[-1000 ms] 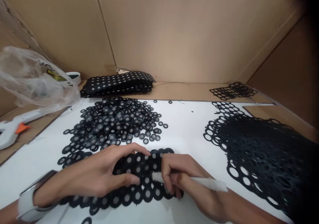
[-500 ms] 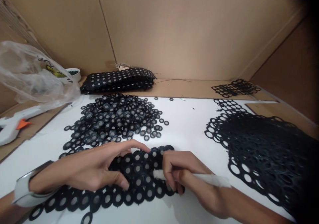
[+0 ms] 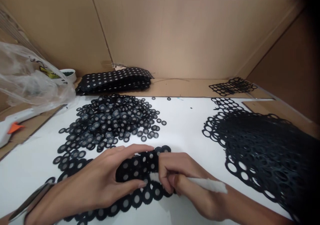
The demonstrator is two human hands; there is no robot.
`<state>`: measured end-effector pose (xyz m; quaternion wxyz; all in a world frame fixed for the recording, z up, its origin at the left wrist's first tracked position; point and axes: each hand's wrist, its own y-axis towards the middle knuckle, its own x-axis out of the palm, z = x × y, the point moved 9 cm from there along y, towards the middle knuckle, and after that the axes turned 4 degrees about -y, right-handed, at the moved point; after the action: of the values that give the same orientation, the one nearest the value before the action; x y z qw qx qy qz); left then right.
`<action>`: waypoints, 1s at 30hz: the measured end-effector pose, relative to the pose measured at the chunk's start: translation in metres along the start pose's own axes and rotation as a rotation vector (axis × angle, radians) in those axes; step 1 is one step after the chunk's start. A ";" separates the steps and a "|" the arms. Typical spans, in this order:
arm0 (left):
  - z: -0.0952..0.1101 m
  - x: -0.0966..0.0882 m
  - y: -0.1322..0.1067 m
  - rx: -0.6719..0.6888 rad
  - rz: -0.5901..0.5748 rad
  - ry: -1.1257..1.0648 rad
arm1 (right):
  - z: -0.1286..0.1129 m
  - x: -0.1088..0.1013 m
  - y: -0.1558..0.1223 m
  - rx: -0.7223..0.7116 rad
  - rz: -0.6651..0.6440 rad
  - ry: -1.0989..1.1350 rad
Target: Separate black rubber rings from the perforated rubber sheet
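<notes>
Pressing flat on the black punched sheet [image 3: 140, 171] at six o'clock on the white surface [image 3: 185, 125], the left hand [image 3: 100, 181] spreads its fingers and grips nothing. The right hand [image 3: 175, 175] is curled tight around a white stick [image 3: 205, 184], tip on the sheet. A hard poke could tear the thin webbing or scatter rings. The loose ring pile [image 3: 112, 121] lies at eleven o'clock, emptied webbing [image 3: 262, 151] at three. Cardboard walls [image 3: 175, 28] enclose everything.
</notes>
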<state>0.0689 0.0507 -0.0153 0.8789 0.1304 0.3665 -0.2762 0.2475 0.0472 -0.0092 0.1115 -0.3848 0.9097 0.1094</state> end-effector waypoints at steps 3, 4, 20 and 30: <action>0.000 -0.005 0.000 0.026 0.030 0.029 | -0.002 -0.002 0.001 -0.003 0.009 0.003; -0.001 -0.007 0.000 0.022 0.026 0.031 | -0.002 -0.002 0.001 -0.002 0.013 0.005; -0.007 -0.004 0.005 -0.096 -0.094 -0.150 | 0.007 -0.004 -0.002 0.118 0.049 0.032; -0.011 -0.007 0.004 -0.137 -0.116 -0.158 | 0.016 -0.005 -0.004 0.125 0.027 0.080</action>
<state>0.0608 0.0614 -0.0179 0.8945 0.0265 0.3208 -0.3101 0.2556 0.0517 -0.0232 0.0976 -0.3689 0.9235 0.0386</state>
